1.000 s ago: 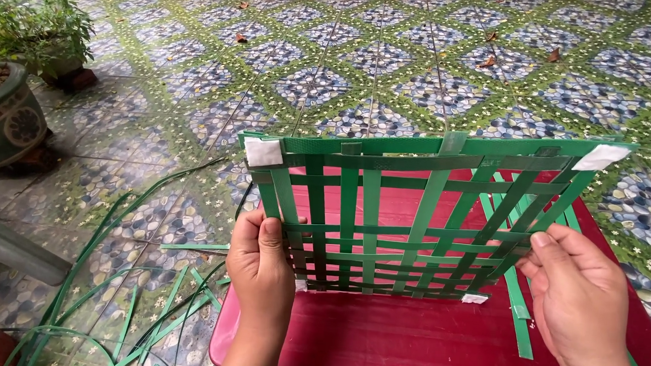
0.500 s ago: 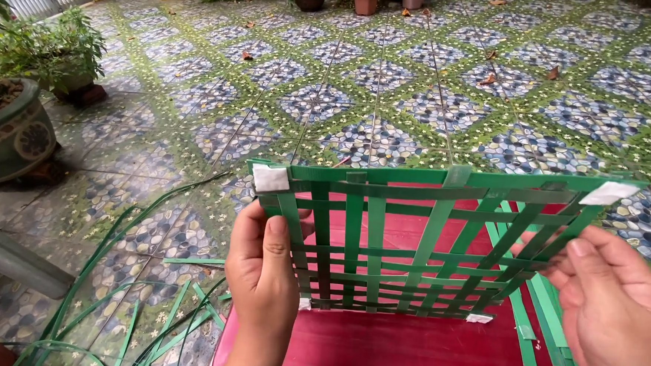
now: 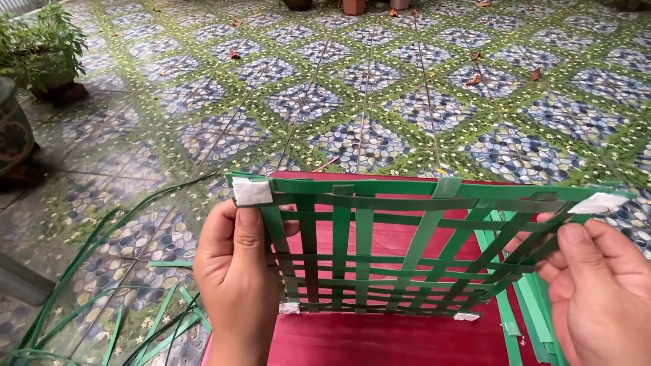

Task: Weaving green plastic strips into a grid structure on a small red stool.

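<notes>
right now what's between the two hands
In the head view, the green woven strip panel spans the gap between the left hand and right hand, with the red surface showing behind and below it.

Green woven lattice (image 3: 404,246) showing white tape patches (image 3: 251,192) at its corners. Dark red table (image 3: 391,350) lying beneath; floor tiles (image 3: 361,73) displaying blue-grey diamonds bordered in green.

Soft even daylight; sharp focus
</notes>
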